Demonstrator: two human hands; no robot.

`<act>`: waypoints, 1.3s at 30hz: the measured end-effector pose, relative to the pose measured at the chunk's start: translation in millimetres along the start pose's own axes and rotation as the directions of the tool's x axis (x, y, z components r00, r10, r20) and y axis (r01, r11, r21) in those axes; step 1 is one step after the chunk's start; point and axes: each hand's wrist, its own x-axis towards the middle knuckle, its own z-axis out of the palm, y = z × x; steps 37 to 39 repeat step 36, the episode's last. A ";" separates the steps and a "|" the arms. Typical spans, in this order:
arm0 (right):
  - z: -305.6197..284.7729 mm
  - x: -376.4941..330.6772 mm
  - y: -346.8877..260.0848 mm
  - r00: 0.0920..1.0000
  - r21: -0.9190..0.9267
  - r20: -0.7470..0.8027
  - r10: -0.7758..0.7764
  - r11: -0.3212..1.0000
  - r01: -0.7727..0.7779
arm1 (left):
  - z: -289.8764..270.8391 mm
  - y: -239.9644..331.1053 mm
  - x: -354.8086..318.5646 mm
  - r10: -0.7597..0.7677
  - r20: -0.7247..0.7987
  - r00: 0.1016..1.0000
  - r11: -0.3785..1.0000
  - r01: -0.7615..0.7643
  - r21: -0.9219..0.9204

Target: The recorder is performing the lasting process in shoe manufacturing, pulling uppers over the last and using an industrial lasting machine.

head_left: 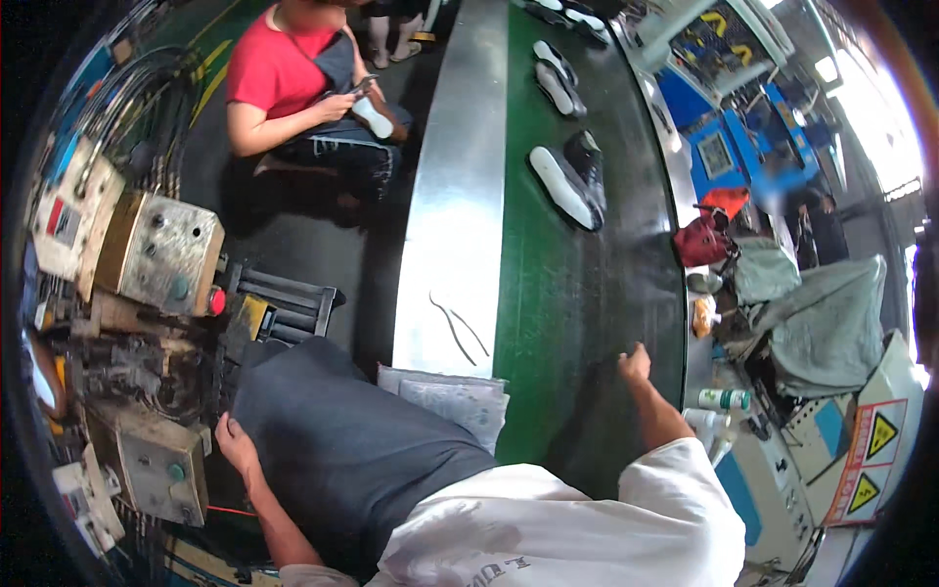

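My right hand reaches over the dark green conveyor belt, fingers apart and nothing held. Down at the left, beside my dark apron, my left hand hangs loosely open near the machine. Between them, a pair of long-handled pliers lies on the steel ledge, touched by neither hand. A grey cloth pad rests at the ledge's near end. Farther along the belt sits a pair of dark shoes: one shows its white sole, the other stands beside it.
More white-soled shoes lie up the belt. At the far left, a seated co-worker in red holds a shoe. Control boxes line my left. Beyond the belt are a red bag, a green-and-white can and cloth-covered equipment.
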 end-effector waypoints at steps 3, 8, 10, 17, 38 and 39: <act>-8.3 66.9 62.6 0.997 0.072 -0.054 0.057 0.996 -0.053 | -2.8 25.3 -10.4 0.022 0.127 0.992 0.996 -0.011 -0.087; -2.6 175.0 -78.4 0.931 0.196 -0.124 -0.342 0.912 0.361 | -79.8 -3.5 -43.4 0.001 0.143 0.990 0.997 0.010 -0.076; -9.0 211.9 -146.7 0.880 0.249 -0.124 -0.458 0.845 0.474 | -112.9 -9.6 -69.5 0.017 0.207 0.978 1.000 -0.013 -0.021; -14.4 259.0 -251.6 0.863 0.332 -0.049 -0.502 0.807 0.488 | -144.0 -6.8 -118.0 -0.148 0.165 0.975 0.989 0.145 0.032; 21.9 -67.0 -193.9 0.937 0.649 0.101 -0.335 0.736 0.193 | -12.4 291.2 -138.5 0.549 0.440 0.711 0.811 -0.327 -0.484; 21.9 -67.0 -193.9 0.937 0.649 0.101 -0.335 0.736 0.193 | -12.4 291.2 -138.5 0.549 0.440 0.711 0.811 -0.327 -0.484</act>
